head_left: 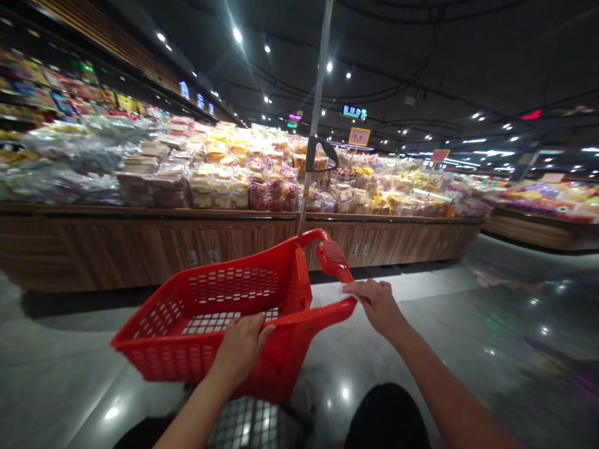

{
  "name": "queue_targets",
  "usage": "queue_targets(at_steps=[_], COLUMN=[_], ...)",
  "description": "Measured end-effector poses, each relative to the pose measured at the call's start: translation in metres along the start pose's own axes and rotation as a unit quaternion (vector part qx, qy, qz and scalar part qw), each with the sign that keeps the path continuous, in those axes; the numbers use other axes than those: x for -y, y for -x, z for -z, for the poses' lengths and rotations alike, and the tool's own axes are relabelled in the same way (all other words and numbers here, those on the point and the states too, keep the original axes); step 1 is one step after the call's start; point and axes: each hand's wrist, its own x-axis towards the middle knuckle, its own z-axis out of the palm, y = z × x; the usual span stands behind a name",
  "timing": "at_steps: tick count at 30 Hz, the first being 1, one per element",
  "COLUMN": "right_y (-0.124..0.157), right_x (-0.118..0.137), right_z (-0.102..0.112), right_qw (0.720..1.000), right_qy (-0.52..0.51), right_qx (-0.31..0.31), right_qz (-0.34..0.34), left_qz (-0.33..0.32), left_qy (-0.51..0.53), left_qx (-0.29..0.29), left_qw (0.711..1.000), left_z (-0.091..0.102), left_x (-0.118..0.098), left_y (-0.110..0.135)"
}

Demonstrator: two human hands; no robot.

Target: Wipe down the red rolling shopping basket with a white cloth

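Note:
A red plastic shopping cart [281, 365] stands right in front of me, its basket pointing left and holding nothing that I can see. My left hand [242, 346] lies over the near rim of the basket, fingers curled over the edge and thumb on the outside. At the corner of the cart's red handle [333, 259], my right hand [377, 305] is closed with a small piece of white tissue [350, 290] pressed between the fingers and the handle. Part of the tissue is hidden under the fingers.
Beyond the cart runs a long wooden display counter [253, 234] heaped with bagged baked goods [219, 187]. A metal pole [321, 75] rises at the counter's front. Packed shelves [51, 93] line the left, and another produce-like display [552, 199] stands at right. The grey floor [468, 324] is shiny.

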Motion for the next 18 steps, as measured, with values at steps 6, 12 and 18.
queue_targets(at_steps=[6, 12, 18], right_y=[-0.006, -0.038, -0.052], right_x=[-0.008, -0.007, 0.009], right_z=[0.021, 0.014, 0.026], right_qw=[0.986, 0.978, 0.945], right_qy=[-0.022, 0.112, 0.083], right_qx=[0.122, 0.078, 0.210], right_qz=[0.114, 0.159, 0.237], left_qz=[-0.013, -0.025, -0.021], left_qy=[0.009, 0.013, 0.013], left_qx=[-0.006, -0.002, -0.003], left_qw=[1.000, 1.000, 1.000], left_z=[-0.001, 0.002, 0.004], left_x=[0.010, 0.020, 0.024], left_y=[0.004, 0.003, 0.006])
